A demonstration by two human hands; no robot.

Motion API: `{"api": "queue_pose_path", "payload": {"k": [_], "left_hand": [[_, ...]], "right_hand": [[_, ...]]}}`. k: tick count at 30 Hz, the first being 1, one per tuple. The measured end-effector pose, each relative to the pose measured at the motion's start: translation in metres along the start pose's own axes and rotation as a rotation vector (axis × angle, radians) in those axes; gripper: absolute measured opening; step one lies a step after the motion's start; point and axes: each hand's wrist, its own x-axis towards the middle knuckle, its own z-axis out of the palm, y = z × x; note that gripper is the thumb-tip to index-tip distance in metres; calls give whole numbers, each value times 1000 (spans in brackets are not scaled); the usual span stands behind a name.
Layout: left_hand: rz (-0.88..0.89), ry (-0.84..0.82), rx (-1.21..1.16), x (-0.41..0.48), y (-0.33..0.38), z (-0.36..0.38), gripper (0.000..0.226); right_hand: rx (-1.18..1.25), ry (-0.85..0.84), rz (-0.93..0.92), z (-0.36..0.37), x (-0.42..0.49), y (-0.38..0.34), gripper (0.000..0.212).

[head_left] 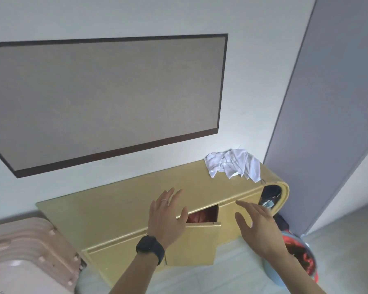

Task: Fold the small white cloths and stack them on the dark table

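Risk I see: crumpled small white cloths (234,164) sit at right end of low yellow cabinet (115,209), left grip (166,215) & right grip (259,228) both spread, holding nothing, apart from them, so hasty grab could spill some off edge.

**Support surface: low yellow cabinet (119,209) set against a white wall, standing on a pale floor (338,240).**

The flat cabinet top carries one group of items: a crumpled, unfolded heap of white cloths (234,163). The heap lies at the far right end of the top, close to the wall and near the rounded corner. Its lower tips reach the front edge. On the cabinet front, one door (191,242) stands ajar. On the floor, a blue basin (302,257) sits just beside the cabinet's right end. A pale ribbed wooden piece (30,251) stands near the left end.
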Motion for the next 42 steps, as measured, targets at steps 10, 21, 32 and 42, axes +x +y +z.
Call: {"api": "queue_pose_path", "payload": {"k": [10, 21, 32, 42], "left_hand": [[-72, -295, -11, 143, -47, 102, 58], [-242, -448, 43, 287, -73, 207, 60], [-432, -618, 86, 402, -118, 314, 67], [-504, -717, 74, 399, -142, 353, 72]], "right_hand": [[-26, -255, 260, 98, 120, 48, 38], [-11, -532, 368, 201, 303, 138, 40], [-63, -608, 392, 336, 488, 214, 37], [-175, -595, 359, 377, 493, 237, 24]]}}
